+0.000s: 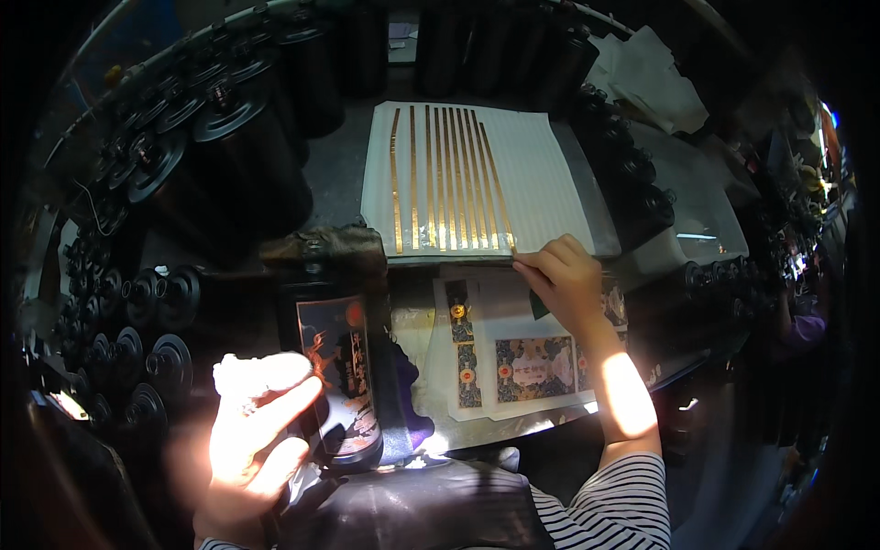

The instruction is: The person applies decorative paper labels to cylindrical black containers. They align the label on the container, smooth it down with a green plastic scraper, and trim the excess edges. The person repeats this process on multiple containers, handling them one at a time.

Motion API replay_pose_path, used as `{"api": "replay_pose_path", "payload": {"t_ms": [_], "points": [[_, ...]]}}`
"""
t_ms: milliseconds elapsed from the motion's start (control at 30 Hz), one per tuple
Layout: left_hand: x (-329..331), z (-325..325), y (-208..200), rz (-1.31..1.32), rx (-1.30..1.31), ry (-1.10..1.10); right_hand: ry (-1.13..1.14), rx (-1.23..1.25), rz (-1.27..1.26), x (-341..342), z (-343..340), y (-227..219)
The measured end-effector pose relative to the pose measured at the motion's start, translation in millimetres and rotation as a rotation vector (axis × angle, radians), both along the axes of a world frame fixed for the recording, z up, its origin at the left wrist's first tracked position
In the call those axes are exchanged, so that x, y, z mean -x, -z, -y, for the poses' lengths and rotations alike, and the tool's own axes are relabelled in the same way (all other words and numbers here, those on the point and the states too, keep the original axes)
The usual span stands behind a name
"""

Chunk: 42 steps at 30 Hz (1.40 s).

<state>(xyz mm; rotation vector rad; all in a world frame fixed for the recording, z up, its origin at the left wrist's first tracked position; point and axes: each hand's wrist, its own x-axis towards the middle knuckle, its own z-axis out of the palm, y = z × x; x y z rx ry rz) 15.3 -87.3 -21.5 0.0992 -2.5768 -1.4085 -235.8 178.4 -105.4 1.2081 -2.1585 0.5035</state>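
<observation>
My right hand (570, 280) reaches over the near edge of a white backing sheet (541, 174), thumb and fingers pinched on the lower end of a thin gold strip (496, 183). Several more gold strips (445, 183) run side by side on that sheet. A black bottle (374, 440) with a dark, picture-printed label (337, 367) lies tilted in front of me, its neck away from me. Against its left side is my left hand (257, 440), fingers bent, with a white wad (261, 371) like cloth or tissue. Glare washes out part of this hand.
Black bottles (247, 156) stand in rows at the left and back, with more (632, 174) at the right. Printed label sheets (532, 367) lie on the near table. Crumpled pale paper (651, 78) sits at the back right. A brown padded rest (367, 246) is beneath the bottle's neck.
</observation>
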Motion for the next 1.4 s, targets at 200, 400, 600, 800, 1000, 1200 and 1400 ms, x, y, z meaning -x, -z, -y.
{"api": "replay_pose_path", "payload": {"t_ms": [200, 400, 600, 800, 1000, 1200, 1400], "points": [[60.1, -40.9, -5.4, 0.375, -0.503, 0.387, -0.223, 0.041, 0.148, -112.8, 10.8, -60.0], [61.4, -50.3, -1.7, 0.237, -0.071, 0.438, -0.595, 0.029, 0.589, -115.9, 16.6, -86.6], [41.4, -50.2, -36.2, 0.302, 0.433, 0.393, -0.539, -0.093, 1.211, -94.4, 49.4, -80.5], [21.6, -13.8, -17.7, 0.274, -0.412, 0.283, -0.521, 0.071, 1.416, -101.1, 49.1, -99.9], [19.3, 11.7, -7.7, 0.083, -0.233, 0.175, -0.579, 0.032, 1.275, -99.8, 66.7, -95.1], [48.6, 41.8, 15.1, -0.063, -0.505, -0.113, -0.37, 0.162, 1.407, -79.9, 112.9, -91.3], [66.5, 60.2, 39.6, 0.009, -0.477, -0.235, -0.276, 0.22, 1.499, -61.0, 134.4, -71.1]]}}
